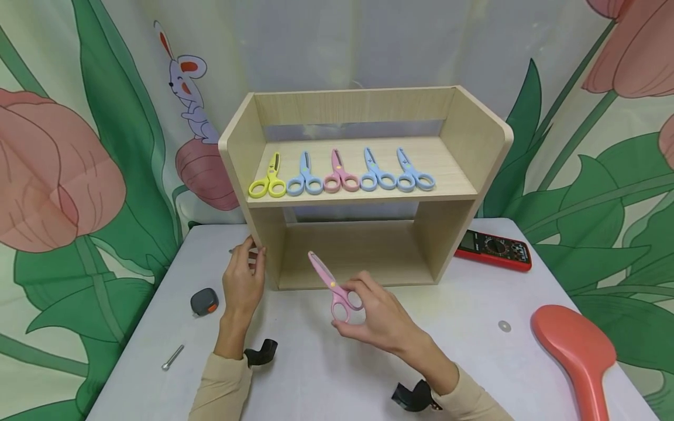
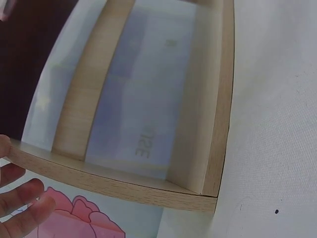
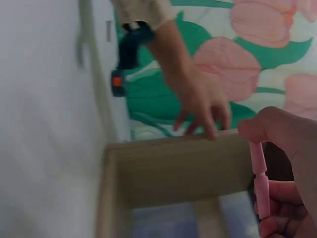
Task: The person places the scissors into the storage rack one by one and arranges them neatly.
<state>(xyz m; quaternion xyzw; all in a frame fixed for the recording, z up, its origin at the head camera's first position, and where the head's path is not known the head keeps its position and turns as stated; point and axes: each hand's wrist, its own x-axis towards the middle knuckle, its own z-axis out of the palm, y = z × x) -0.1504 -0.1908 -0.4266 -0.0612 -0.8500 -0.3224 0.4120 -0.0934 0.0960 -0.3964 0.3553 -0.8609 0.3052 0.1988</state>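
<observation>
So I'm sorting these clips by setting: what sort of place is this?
Probably a staged tabletop set rather than a lived-in room. A printed flower backdrop hangs behind a white table, and a small wooden shelf holds a neat row of children's scissors, with a multimeter beside it.

Pink scissors [image 1: 330, 285] are seen before a pale wooden shelf [image 1: 476, 146] on a white tabletop [image 1: 474, 351]. One yellow [image 1: 268, 178], one pink [image 1: 339, 172] and three blue scissors [image 1: 375, 171] are shown above; backdrop tulips [image 1: 50, 175] are printed pink and green.

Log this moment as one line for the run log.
left hand: touching wooden two-tier shelf side panel | right hand: holding pink plastic scissors | upper shelf: five plastic scissors in a row
</observation>
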